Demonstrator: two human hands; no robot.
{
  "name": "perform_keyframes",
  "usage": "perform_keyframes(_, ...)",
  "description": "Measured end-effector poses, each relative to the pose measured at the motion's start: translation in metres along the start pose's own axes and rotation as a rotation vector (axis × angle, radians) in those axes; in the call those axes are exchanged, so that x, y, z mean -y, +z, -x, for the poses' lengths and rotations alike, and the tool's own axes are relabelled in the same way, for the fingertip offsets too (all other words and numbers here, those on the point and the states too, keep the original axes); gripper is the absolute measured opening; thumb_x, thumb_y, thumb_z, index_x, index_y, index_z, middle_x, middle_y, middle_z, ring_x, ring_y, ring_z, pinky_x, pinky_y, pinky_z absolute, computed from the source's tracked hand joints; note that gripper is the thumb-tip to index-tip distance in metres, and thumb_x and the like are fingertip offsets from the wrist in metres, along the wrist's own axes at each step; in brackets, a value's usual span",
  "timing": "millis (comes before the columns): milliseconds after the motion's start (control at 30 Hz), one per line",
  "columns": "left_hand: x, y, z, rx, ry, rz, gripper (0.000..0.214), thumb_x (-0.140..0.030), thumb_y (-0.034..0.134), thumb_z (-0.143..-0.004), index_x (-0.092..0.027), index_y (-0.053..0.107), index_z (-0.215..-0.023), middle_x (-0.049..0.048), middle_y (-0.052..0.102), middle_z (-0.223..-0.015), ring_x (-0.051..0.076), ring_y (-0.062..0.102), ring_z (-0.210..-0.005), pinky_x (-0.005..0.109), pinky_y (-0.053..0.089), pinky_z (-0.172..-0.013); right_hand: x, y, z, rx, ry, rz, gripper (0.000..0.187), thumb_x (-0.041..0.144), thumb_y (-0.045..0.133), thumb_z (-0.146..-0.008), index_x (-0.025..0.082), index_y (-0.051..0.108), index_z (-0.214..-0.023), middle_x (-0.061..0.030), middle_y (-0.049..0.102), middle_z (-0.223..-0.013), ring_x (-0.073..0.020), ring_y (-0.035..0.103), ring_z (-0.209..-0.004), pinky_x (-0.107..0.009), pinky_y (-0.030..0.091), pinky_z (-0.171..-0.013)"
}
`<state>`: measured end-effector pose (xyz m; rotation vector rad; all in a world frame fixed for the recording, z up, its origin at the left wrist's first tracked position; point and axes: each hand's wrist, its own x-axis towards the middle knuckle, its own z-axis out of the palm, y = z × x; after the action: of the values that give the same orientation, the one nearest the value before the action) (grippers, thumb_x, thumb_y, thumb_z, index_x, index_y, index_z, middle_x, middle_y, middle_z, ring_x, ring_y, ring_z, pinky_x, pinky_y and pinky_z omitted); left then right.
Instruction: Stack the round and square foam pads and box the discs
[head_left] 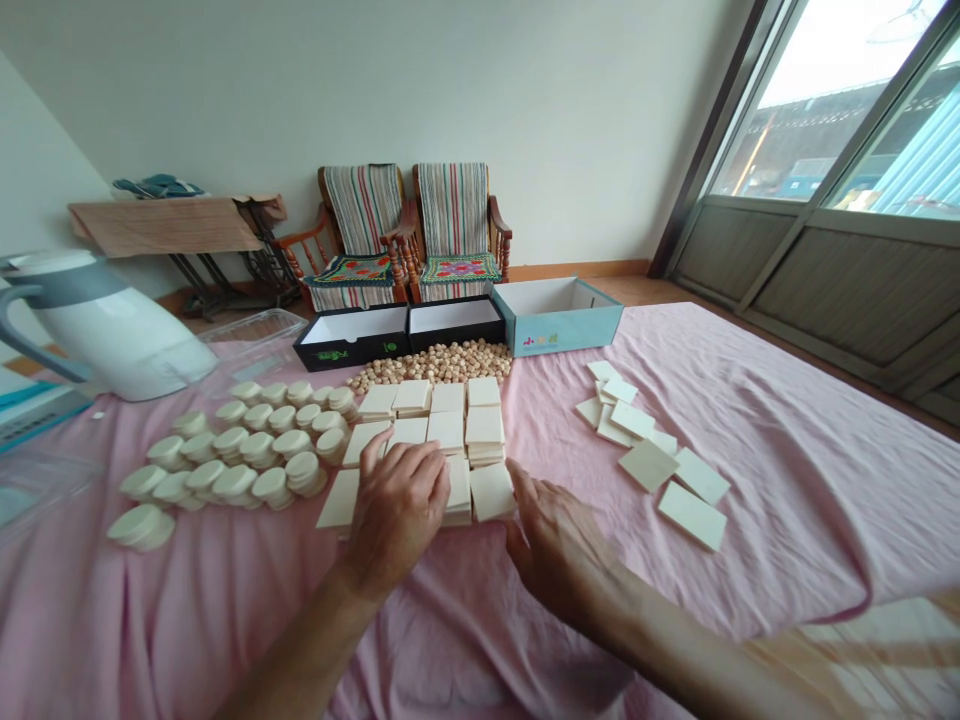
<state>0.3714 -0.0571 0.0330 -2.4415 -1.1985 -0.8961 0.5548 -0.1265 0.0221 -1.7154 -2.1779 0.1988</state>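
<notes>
Several stacks of thin, pale square wooden tiles (484, 425) stand in rows on the pink cloth in front of me. My left hand (401, 505) lies palm down over the near stacks, its fingers apart and bent over the tiles; their tips are partly hidden. At the near right corner stack (492, 491), my right hand (559, 545) has its fingers stretched along the stack's right side, at or very close to the edge. Loose square tiles (649, 465) lie scattered to the right. Left of the square stacks are rows of pale rounded wooden discs (232, 483), stacked or leaning.
Small wooden beads (450, 362) are heaped behind the stacks. Two black boxes (352, 340) and a light blue box (566, 325) stand behind them. A white-and-grey jug (112, 325) and clear plastic trays (255, 335) are at left. Two chairs (450, 220) stand beyond the cloth.
</notes>
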Motion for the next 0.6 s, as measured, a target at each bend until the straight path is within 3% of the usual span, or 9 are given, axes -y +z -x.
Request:
perform_keyframes(133, -0.001, -0.001, -0.001, -0.010, -0.002, 0.013, 0.016, -0.017, 0.053, -0.089, -0.019, 0.066, -0.079, 0.0024, 0.074, -0.091, 0.019, 0.067, -0.081, 0.050, 0.032, -0.107, -0.025, -0.018, -0.008, -0.033, 0.026, 0.047, 0.042, 0.014, 0.044, -0.083, 0.010, 0.050, -0.125, -0.0130, 0.068, -0.095, -0.0219, 0.063, -0.086, -0.033, 0.047, -0.076)
perform_keyframes(300, -0.001, -0.002, -0.002, -0.024, 0.006, 0.021, 0.017, -0.016, 0.053, -0.088, -0.019, 0.066, -0.078, 0.0024, 0.074, -0.090, 0.018, 0.066, -0.079, 0.050, 0.032, -0.107, -0.100, -0.054, -0.030, -0.116, 0.343, 0.366, 0.035, 0.018, 0.047, -0.082, 0.011, 0.055, -0.116, -0.0168, 0.063, -0.109, -0.0262, 0.059, -0.097, -0.034, 0.041, -0.078)
perform_keyframes(433, 0.000, 0.000, -0.001, -0.015, 0.007, 0.013, 0.016, -0.016, 0.053, -0.088, -0.019, 0.066, -0.079, 0.0025, 0.074, -0.090, 0.018, 0.066, -0.080, 0.051, 0.031, -0.107, -0.151, -0.062, -0.037, 0.004, 0.473, 0.444, 0.044, 0.027, 0.052, -0.079, 0.009, 0.051, -0.119, -0.0203, 0.060, -0.117, -0.0314, 0.055, -0.105, -0.037, 0.038, -0.079)
perform_keyframes(600, 0.000, 0.000, 0.000, -0.007, 0.003, 0.010, 0.017, -0.016, 0.052, -0.088, -0.019, 0.066, -0.079, 0.0031, 0.073, -0.091, 0.018, 0.066, -0.081, 0.050, 0.031, -0.107, -0.178, -0.051, -0.036, 0.124, 0.462, 0.363, 0.042, 0.029, 0.052, -0.078, 0.009, 0.052, -0.115, -0.0173, 0.064, -0.107, -0.0277, 0.060, -0.095, -0.033, 0.037, -0.072)
